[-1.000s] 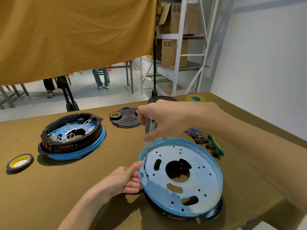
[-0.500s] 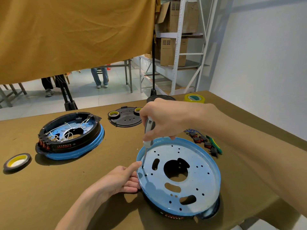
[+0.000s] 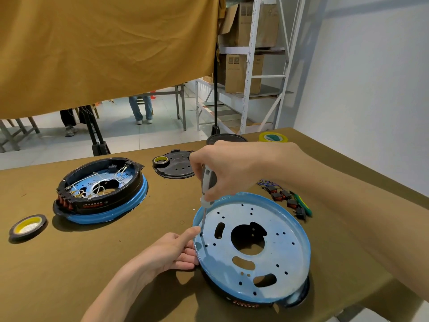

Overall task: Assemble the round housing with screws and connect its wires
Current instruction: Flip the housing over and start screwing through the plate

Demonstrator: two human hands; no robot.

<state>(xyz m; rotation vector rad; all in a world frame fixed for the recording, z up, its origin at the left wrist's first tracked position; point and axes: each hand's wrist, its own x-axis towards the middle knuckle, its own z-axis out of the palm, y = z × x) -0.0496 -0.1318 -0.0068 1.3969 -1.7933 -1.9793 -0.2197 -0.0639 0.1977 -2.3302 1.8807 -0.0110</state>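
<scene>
Blue housing: the round housing (image 3: 253, 247) lies plate-up at the near right of the counter (image 3: 116, 263).
Step in hand: driving a screw near its left rim.
Right hand (image 3: 222, 168): wrapped round the screwdriver (image 3: 207, 184), tip on the plate.
Left hand (image 3: 171, 252): gripping the rim, thumb beside the shaft.
Next move: judged, steady downward turning, tip seated.
Count: two housings, the second (image 3: 99, 191) already wired; three tape rolls; one switch harness (image 3: 285, 198), unconnected.
</scene>
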